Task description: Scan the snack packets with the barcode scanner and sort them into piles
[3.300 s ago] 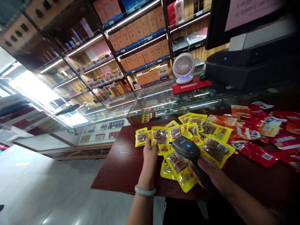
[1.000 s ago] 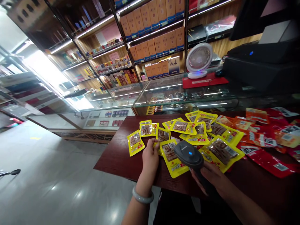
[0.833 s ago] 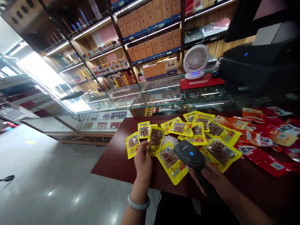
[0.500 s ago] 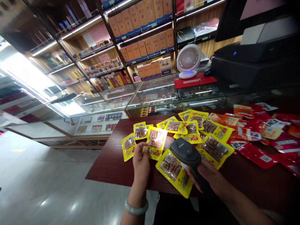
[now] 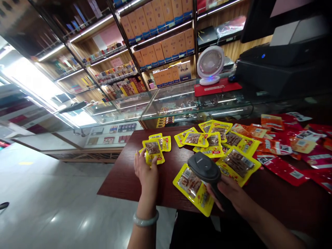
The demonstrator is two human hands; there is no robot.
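My left hand (image 5: 146, 169) is at a small yellow snack packet (image 5: 152, 148), which lies on top of other yellow packets (image 5: 166, 143) at the table's left. Its fingers and thumb are apart, touching the packet's lower left edges. A black handheld barcode scanner (image 5: 204, 167) is in my right hand (image 5: 233, 192), fingers wrapped round its handle. Under the scanner head lies a larger yellow snack packet (image 5: 190, 185) with a barcode on its clear window, partly hidden by the scanner and hand. More yellow packets (image 5: 195, 139) lie in an overlapping group behind the scanner.
Red and orange packets (image 5: 282, 166) cover the right of the dark wooden table (image 5: 121, 176). Behind it runs a glass display counter (image 5: 176, 97) with a white fan (image 5: 210, 65) on a red mat (image 5: 218, 88). A black machine (image 5: 282, 72) stands at the right.
My left hand has moved left with a yellow packet, which now lies on the left-hand packets, and its fingers have spread. The scanner has stayed nearly still over the larger packet.
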